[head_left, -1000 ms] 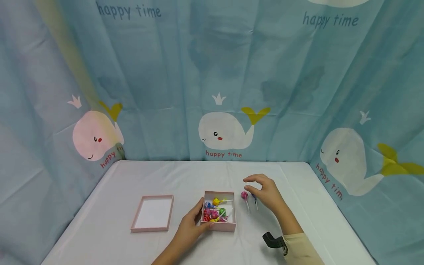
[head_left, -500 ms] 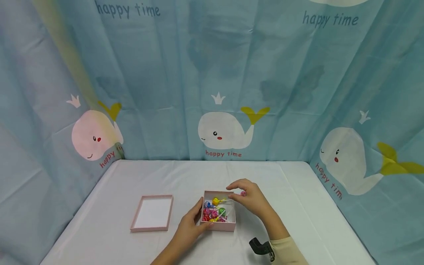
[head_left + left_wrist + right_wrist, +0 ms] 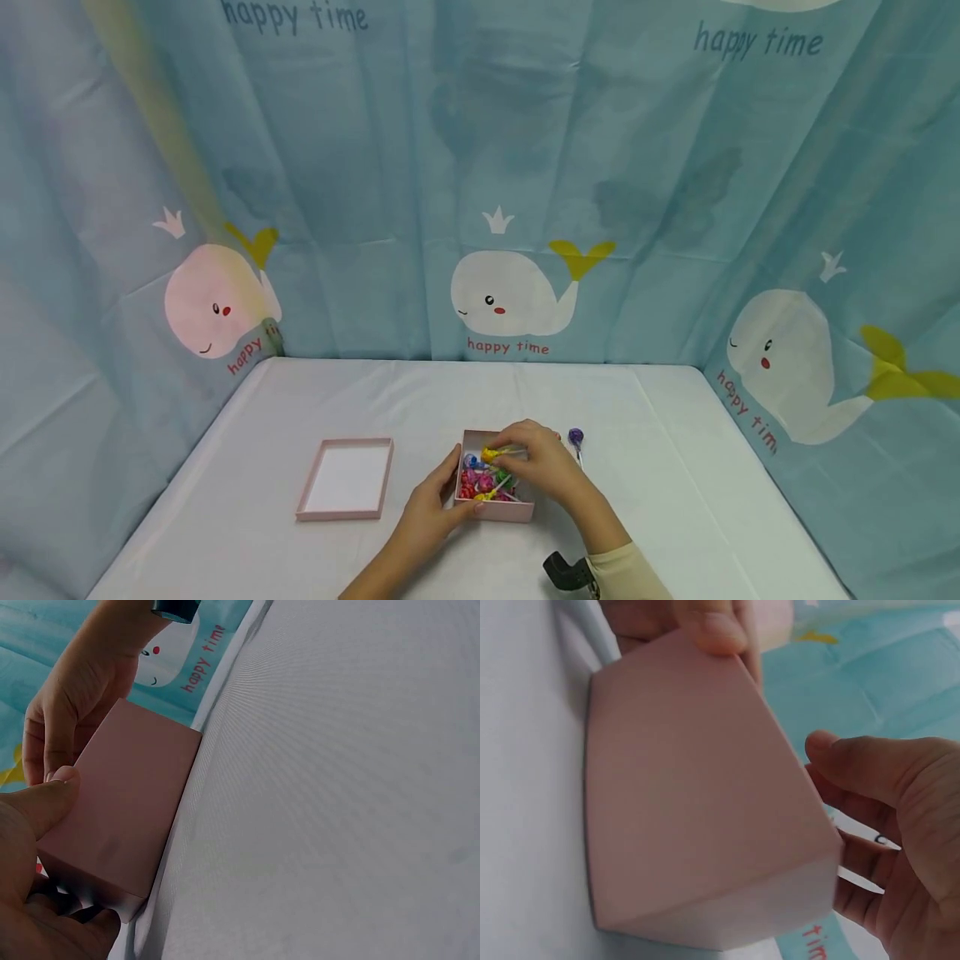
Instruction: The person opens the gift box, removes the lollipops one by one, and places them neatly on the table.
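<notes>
My left hand [image 3: 427,502] grips the left side of a small pink box [image 3: 510,511], thumb on its front rim. Several wrapped lollipops in red, pink, blue and green lie inside. My right hand [image 3: 543,461] reaches in over the box's right side, thumb and index fingertip right at a yellow lollipop [image 3: 489,455]; I cannot tell whether they pinch it. The left wrist view shows the box's outer wall [image 3: 127,795] with the left thumb [image 3: 56,795] on its edge. In the right wrist view, the box hides the right hand's fingertips, while its thumb [image 3: 847,754] shows above the edge.
To the left lies the pink-edged box lid [image 3: 347,479], its white inside up. A purple lollipop [image 3: 576,437] rests on the white tablecloth [image 3: 675,483] right of the box. A blue whale-print curtain [image 3: 390,275] hangs behind.
My right hand has moved left, from above the two lollipops on the table to over the box. My left hand and the box have stayed in place.
</notes>
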`<action>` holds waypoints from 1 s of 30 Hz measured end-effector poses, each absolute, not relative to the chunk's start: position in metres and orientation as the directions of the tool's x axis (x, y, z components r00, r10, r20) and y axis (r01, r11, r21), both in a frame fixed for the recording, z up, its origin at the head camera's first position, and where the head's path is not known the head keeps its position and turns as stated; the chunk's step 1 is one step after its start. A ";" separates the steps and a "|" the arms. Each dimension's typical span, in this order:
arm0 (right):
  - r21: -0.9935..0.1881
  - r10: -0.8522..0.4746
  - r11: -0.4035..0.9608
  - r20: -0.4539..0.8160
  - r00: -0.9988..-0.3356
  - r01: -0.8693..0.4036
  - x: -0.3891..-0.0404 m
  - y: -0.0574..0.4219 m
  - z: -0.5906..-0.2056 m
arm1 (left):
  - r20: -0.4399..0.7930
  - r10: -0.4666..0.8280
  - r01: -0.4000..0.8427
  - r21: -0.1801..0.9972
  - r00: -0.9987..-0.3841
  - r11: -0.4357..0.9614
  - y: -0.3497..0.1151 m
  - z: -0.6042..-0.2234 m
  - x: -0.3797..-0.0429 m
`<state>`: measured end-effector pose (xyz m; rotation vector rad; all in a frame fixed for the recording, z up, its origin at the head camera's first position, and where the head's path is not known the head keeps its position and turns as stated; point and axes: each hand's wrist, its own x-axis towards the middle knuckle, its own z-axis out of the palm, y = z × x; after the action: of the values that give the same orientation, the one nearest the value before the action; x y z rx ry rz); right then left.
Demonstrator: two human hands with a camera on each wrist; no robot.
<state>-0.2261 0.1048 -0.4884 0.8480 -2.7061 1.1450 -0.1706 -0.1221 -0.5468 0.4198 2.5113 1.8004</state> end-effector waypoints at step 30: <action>-0.324 -0.571 0.736 0.176 -0.802 -0.595 -0.226 0.081 -0.502 | 0.137 0.226 0.200 0.937 -0.965 0.288 -0.123 -0.542 -0.168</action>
<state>-0.2255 0.0813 -0.5024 0.9633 -2.8662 0.5691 -0.1680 -0.1227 -0.5423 0.4140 2.5033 1.8150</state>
